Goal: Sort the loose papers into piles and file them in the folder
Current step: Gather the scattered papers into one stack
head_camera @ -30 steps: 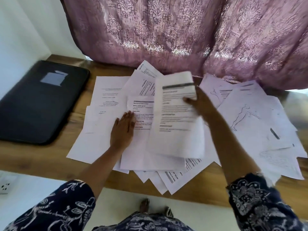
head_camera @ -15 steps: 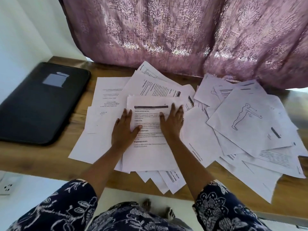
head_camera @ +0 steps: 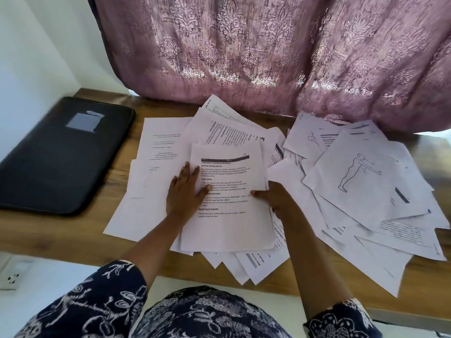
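Note:
Loose white papers lie scattered over the wooden table (head_camera: pixel 61 236). On the middle heap sits a printed text sheet (head_camera: pixel 227 223) with a dark header bar. My left hand (head_camera: pixel 184 193) lies flat and open on its left edge, fingers spread. At the sheet's right edge, my right hand (head_camera: pixel 277 200) has its thumb on top and its fingers tucked under the paper. A closed black zip folder (head_camera: pixel 61 157) lies at the left of the table, apart from both hands. To the right is a spread pile topped by a sheet with a drawn figure (head_camera: pixel 353 176).
A mauve patterned curtain (head_camera: pixel 268 57) hangs down onto the back of the table behind the papers. Several sheets (head_camera: pixel 253 267) overhang the front table edge. A white wall (head_camera: pixel 36 45) stands at the left, with a socket (head_camera: pixel 12 276) below the tabletop.
A second ago my right hand held a lifted sheet, which now lies on the table. Then both hands pressed flat on the top sheet. My right hand has since slid to the sheet's right edge.

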`<control>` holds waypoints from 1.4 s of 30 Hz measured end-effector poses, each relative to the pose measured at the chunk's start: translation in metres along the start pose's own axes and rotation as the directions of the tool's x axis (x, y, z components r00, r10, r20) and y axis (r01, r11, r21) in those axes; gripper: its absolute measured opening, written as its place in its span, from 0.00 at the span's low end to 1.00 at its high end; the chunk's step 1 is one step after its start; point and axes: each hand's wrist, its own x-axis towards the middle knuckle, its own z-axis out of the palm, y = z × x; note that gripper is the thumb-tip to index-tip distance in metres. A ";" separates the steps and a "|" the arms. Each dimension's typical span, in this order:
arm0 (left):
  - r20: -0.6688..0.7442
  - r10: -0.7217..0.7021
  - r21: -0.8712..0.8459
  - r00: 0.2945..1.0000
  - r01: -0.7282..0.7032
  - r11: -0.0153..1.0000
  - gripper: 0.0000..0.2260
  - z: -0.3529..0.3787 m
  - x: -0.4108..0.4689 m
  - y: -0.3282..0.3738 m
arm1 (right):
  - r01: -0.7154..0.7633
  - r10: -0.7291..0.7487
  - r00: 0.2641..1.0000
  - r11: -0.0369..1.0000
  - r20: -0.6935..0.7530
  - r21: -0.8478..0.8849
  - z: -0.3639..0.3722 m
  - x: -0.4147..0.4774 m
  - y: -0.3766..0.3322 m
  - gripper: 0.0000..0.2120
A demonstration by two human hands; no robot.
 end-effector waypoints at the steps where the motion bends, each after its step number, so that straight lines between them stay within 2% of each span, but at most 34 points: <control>1: -0.002 -0.020 -0.065 1.000 0.020 0.998 0.35 -0.004 0.000 0.003 | 0.035 -0.037 0.998 0.999 -0.041 -0.039 -0.001 -0.001 0.004 0.11; 4: 0.105 -0.158 -0.377 0.982 0.186 0.907 0.40 -0.017 0.005 0.012 | 0.165 -0.176 0.978 0.981 -0.111 -0.105 -0.018 -0.012 0.003 0.08; 6: 0.197 -0.194 -0.616 0.961 0.276 0.738 0.47 -0.034 0.010 0.024 | 0.254 -0.259 0.958 0.966 -0.124 -0.055 -0.033 -0.019 -0.007 0.08; 7: 0.215 -0.180 -0.719 0.960 0.281 0.636 0.47 -0.044 0.013 0.033 | 0.279 -0.280 0.951 0.960 -0.128 -0.029 -0.040 -0.023 -0.016 0.07; 8: 0.211 -0.160 -0.796 0.964 0.264 0.545 0.41 -0.057 0.016 0.046 | 0.309 -0.308 0.943 0.951 -0.128 -0.010 -0.044 -0.025 -0.027 0.06; 10: 0.141 -0.117 -0.911 0.983 0.175 0.373 0.23 -0.083 0.024 0.074 | 0.396 -0.392 0.908 0.918 -0.147 -0.001 -0.046 -0.032 -0.050 0.05; 11: 0.062 -0.089 -0.938 0.994 0.089 0.336 0.17 -0.098 0.027 0.088 | 0.445 -0.438 0.881 0.895 -0.178 -0.003 -0.046 -0.035 -0.062 0.05; 13: -0.112 -0.018 -0.929 0.994 -0.099 0.357 0.15 -0.119 0.027 0.109 | 0.546 -0.531 0.819 0.838 -0.218 0.012 -0.041 -0.041 -0.083 0.07; 15: -0.225 0.004 -0.874 0.974 -0.203 0.442 0.16 -0.119 0.023 0.117 | 0.592 -0.569 0.782 0.806 -0.255 0.017 -0.032 -0.047 -0.093 0.05; 17: -0.259 -0.031 -0.825 0.965 -0.204 0.527 0.17 -0.100 0.018 0.115 | 0.551 -0.549 0.776 0.830 -0.311 -0.089 -0.018 -0.042 -0.086 0.02; 19: -0.274 -0.032 -0.753 0.961 -0.194 0.629 0.20 -0.073 0.014 0.109 | 0.431 -0.489 0.796 0.871 -0.355 -0.234 -0.003 -0.032 -0.068 0.07; 22: -0.250 -0.043 -0.665 0.967 -0.139 0.734 0.16 -0.051 0.009 0.101 | 0.299 -0.369 0.862 0.924 -0.348 -0.240 0.008 -0.023 -0.048 0.13; 25: -0.240 -0.092 -0.681 0.966 -0.100 0.725 0.17 -0.070 0.016 0.098 | 0.374 -0.460 0.839 0.875 -0.291 -0.306 0.008 -0.025 -0.065 0.15; 29: -0.169 -0.189 -0.738 0.967 0.003 0.674 0.17 -0.120 0.031 0.053 | 0.479 -0.527 0.834 0.838 -0.164 -0.259 0.025 -0.022 -0.093 0.22; 32: -0.090 -0.268 -0.704 0.959 0.129 0.699 0.18 -0.148 0.029 -0.004 | 0.453 -0.466 0.884 0.870 -0.025 -0.195 0.067 -0.008 -0.094 0.23; 34: -0.037 -0.382 -0.620 0.923 0.278 0.734 0.19 -0.159 0.021 -0.036 | 0.425 -0.416 0.905 0.895 0.094 -0.131 0.105 -0.002 -0.087 0.22; 36: -0.028 -0.476 -0.589 0.879 0.370 0.718 0.19 -0.169 0.008 -0.066 | 0.381 -0.365 0.904 0.924 0.222 -0.029 0.148 0.003 -0.075 0.19; 38: -0.043 -0.539 -0.599 0.841 0.410 0.688 0.19 -0.181 -0.006 -0.094 | 0.321 -0.313 0.916 0.947 0.252 0.011 0.183 0.001 -0.067 0.18; 39: -0.055 -0.573 -0.608 0.818 0.428 0.669 0.20 -0.187 -0.013 -0.105 | 0.311 -0.302 0.929 0.950 0.213 -0.007 0.197 0.002 -0.062 0.19; 40: -0.065 -0.608 -0.622 0.791 0.444 0.645 0.20 -0.194 -0.021 -0.118 | 0.331 -0.314 0.936 0.939 0.159 -0.094 0.208 0.006 -0.056 0.19; 41: -0.074 -0.633 -0.640 0.771 0.450 0.623 0.20 -0.198 -0.028 -0.130 | 0.382 -0.365 0.924 0.880 0.113 -0.283 0.217 0.011 -0.049 0.19; 42: -0.079 -0.652 -0.648 0.754 0.458 0.609 0.20 -0.203 -0.035 -0.141 | 0.438 -0.441 0.888 0.716 0.134 -0.543 0.224 0.018 -0.042 0.20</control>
